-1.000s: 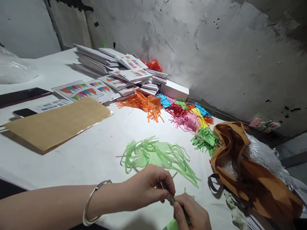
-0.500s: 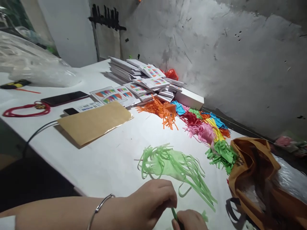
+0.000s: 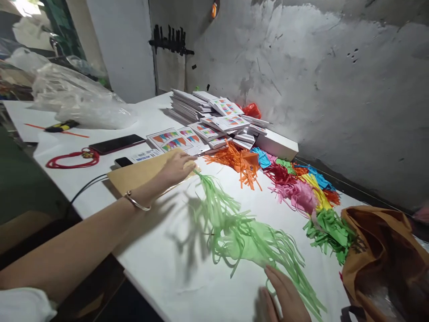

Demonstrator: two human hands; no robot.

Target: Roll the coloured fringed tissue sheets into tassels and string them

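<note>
Right hand (image 3: pixel 286 299) cut off by bottom edge. Brown bag (image 3: pixel 363 264) cropped at 2 edges, right and bottom. Envelope (image 3: pixel 129 179) partly covered by left hand (image 3: pixel 176 169); 1 black device (image 3: pixel 122 162) partly covered by envelope. Label (image 3: pixel 146 155) print too small to be read.

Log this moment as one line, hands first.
Left hand: holding green tassel | Right hand: near green strips, contact unclear | Brown envelope: partly behind left hand
</note>
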